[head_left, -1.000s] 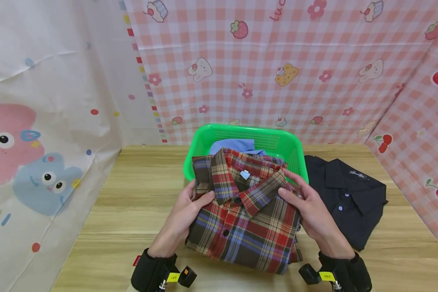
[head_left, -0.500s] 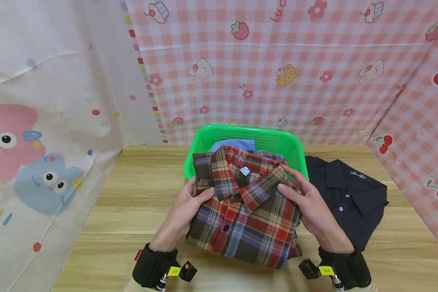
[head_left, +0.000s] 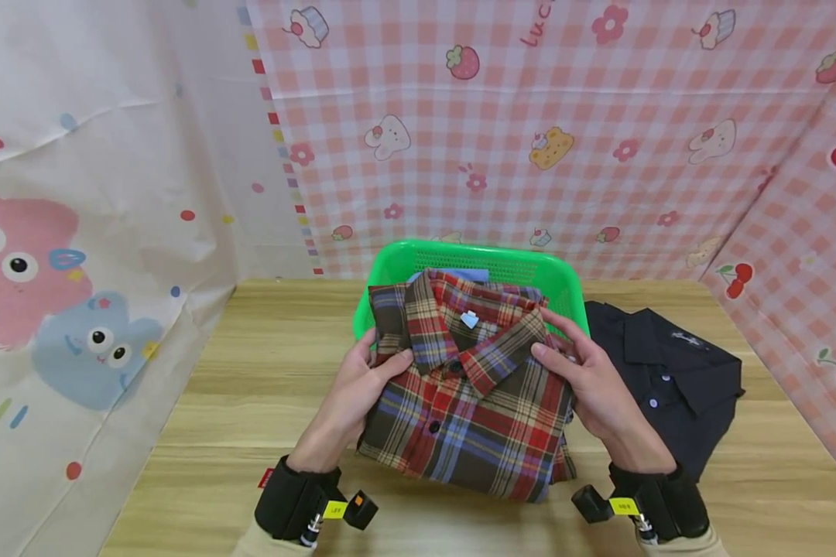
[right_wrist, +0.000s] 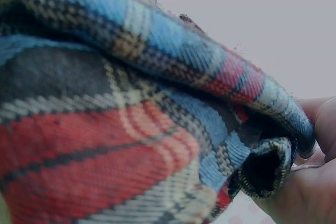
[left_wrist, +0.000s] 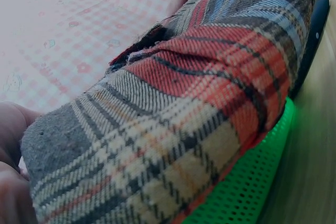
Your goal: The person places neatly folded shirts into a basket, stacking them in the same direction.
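A folded plaid shirt (head_left: 460,402) in red, brown, blue and cream is held up by both hands, collar facing away from me. My left hand (head_left: 362,383) grips its left side, thumb on top and fingers beneath. On the right side, my right hand (head_left: 592,379) pinches the cloth the same way near the collar. The shirt overlaps the front of a green plastic basket (head_left: 564,286), and a light blue garment (head_left: 460,275) shows inside behind the collar. In the left wrist view the shirt's folded edge (left_wrist: 173,129) hangs over the perforated basket wall (left_wrist: 241,187).
To the right of the basket a folded black shirt (head_left: 683,363) with light buttons lies on the wooden table (head_left: 265,371). Behind the table hangs a pink checked cloth (head_left: 501,100), and a white cloth with cartoon stars (head_left: 111,232) hangs on the left.
The plaid shirt, in both hands, has moved slightly away from me, further over the basket, and covers more of the light blue garment. The view has tilted slightly.
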Demonstrator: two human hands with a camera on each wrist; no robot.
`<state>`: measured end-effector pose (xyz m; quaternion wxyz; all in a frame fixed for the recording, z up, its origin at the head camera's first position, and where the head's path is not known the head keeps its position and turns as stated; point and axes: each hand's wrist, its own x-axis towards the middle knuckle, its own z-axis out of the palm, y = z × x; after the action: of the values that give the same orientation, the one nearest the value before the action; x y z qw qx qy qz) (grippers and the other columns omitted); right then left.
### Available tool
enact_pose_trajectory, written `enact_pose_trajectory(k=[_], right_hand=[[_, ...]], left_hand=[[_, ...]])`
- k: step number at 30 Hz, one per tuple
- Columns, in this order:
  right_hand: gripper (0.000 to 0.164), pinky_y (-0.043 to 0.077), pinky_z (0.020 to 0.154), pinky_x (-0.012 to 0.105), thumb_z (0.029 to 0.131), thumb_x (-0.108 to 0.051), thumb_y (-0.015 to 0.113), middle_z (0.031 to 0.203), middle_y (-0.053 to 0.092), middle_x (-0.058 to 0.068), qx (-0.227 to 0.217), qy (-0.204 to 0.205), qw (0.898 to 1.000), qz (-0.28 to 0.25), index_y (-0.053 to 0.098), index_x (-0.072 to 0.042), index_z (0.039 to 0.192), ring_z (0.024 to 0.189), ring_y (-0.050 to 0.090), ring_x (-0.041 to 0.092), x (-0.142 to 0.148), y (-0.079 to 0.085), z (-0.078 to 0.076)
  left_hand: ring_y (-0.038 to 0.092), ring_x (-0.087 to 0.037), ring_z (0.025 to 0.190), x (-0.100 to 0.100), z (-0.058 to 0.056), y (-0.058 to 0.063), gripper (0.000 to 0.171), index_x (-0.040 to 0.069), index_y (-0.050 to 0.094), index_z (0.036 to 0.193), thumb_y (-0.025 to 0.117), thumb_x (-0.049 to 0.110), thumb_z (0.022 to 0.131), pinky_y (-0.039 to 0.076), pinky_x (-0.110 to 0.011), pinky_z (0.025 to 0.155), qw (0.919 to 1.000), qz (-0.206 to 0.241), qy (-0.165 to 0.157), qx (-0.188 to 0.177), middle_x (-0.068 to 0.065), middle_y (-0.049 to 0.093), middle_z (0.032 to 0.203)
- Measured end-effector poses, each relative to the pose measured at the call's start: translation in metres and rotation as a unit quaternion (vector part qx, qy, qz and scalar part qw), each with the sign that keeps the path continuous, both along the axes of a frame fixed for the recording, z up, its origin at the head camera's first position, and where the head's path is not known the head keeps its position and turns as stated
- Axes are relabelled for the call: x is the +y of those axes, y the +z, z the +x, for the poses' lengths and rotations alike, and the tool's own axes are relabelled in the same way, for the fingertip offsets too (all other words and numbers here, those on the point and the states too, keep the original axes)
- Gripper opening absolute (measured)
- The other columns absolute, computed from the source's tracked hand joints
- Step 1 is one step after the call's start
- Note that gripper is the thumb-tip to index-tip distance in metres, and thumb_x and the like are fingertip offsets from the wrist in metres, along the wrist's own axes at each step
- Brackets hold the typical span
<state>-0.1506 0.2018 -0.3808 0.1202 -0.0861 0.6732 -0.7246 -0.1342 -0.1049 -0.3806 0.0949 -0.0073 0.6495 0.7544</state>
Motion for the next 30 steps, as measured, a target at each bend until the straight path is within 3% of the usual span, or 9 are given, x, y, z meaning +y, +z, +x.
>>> enact_pose_trajectory(k=[7, 16, 21, 27, 30], right_hand=[[0.063, 0.061, 0.084, 0.031, 0.108, -0.018, 0.056, 0.136, 0.049, 0.006, -0.01, -0.001, 1.0, -0.009, 0.026, -0.017, 0.164, 0.107, 0.067, 0.015, 0.0, 0.002, -0.003], [0.066, 0.059, 0.087, 0.03, 0.108, -0.021, 0.056, 0.16, 0.024, 0.02, -0.008, -0.004, 1.0, 0.015, 0.024, -0.02, 0.165, 0.112, 0.064, 0.011, -0.001, 0.004, -0.008], [0.065, 0.059, 0.087, 0.029, 0.108, -0.022, 0.057, 0.16, 0.025, 0.02, -0.005, -0.007, 1.0, 0.023, 0.025, -0.02, 0.165, 0.112, 0.063, 0.011, -0.002, 0.005, -0.01], [0.066, 0.058, 0.088, 0.027, 0.108, -0.023, 0.057, 0.164, 0.021, 0.018, -0.001, -0.009, 0.999, 0.034, 0.025, -0.021, 0.165, 0.124, 0.052, 0.012, -0.003, 0.005, -0.013], [0.065, 0.059, 0.088, 0.028, 0.108, -0.023, 0.057, 0.161, 0.025, 0.019, -0.002, -0.009, 1.0, 0.028, 0.026, -0.021, 0.165, 0.12, 0.057, 0.012, -0.003, 0.005, -0.014]], left_hand=[[0.069, -0.02, 0.097, 0.0, -0.004, 0.001, 0.057, 0.011, 0.039, 0.152, 0.063, 0.011, 0.101, 0.055, -0.034, 0.085, 1.0, -0.002, 0.0, -0.001, -0.021, 0.064, 0.128], [0.071, -0.02, 0.093, 0.0, -0.008, 0.002, 0.057, 0.011, 0.037, 0.154, 0.06, 0.012, 0.102, 0.058, -0.035, 0.082, 1.0, -0.002, 0.003, 0.001, -0.021, 0.067, 0.124], [0.071, -0.02, 0.091, 0.0, -0.01, 0.002, 0.056, 0.012, 0.038, 0.153, 0.061, 0.012, 0.102, 0.058, -0.035, 0.081, 1.0, 0.0, 0.006, -0.004, -0.02, 0.068, 0.122], [0.071, -0.02, 0.091, 0.0, -0.013, 0.003, 0.056, 0.012, 0.039, 0.153, 0.062, 0.012, 0.102, 0.057, -0.035, 0.081, 0.9999, 0.0, 0.011, -0.011, -0.02, 0.067, 0.123], [0.07, -0.02, 0.091, 0.0, -0.014, 0.004, 0.056, 0.013, 0.038, 0.153, 0.061, 0.012, 0.102, 0.057, -0.036, 0.081, 0.9999, -0.001, 0.009, -0.012, -0.02, 0.067, 0.124]])
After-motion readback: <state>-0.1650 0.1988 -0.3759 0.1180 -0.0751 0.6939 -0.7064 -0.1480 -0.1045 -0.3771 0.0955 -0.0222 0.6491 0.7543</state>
